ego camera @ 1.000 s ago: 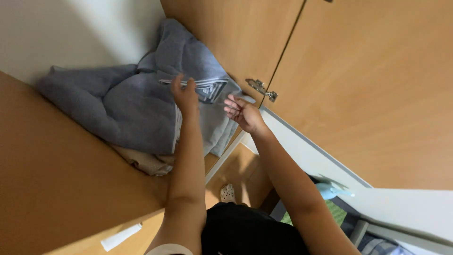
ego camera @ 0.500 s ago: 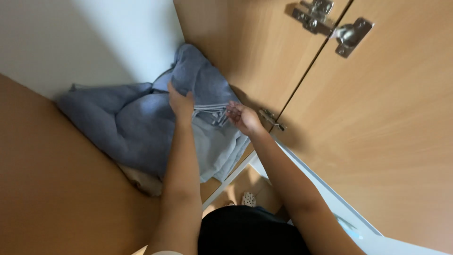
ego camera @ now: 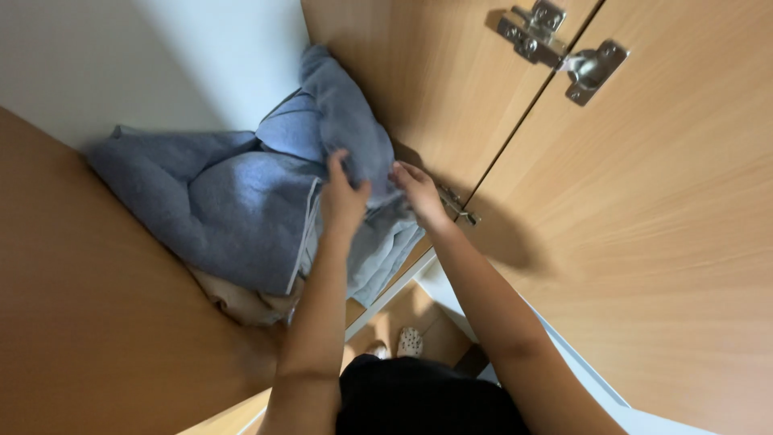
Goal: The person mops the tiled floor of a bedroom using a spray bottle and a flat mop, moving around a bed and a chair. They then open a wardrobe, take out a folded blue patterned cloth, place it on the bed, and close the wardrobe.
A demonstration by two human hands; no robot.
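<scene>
Item: blue-grey towel, piled on wooden shelf, back corner against white wall. Likely soft, light, limp; will sag. Your left hand and right hand both pinch folded edge near cabinet door. Grip there.

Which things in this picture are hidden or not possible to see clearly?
- Head view: left hand fingertips, buried in the blue-grey towel.
- Right hand palm, turned away; its grip is unclear.
- Beige cloth, mostly covered by the towel.
- Lower hinge, partly behind the right hand.
</scene>
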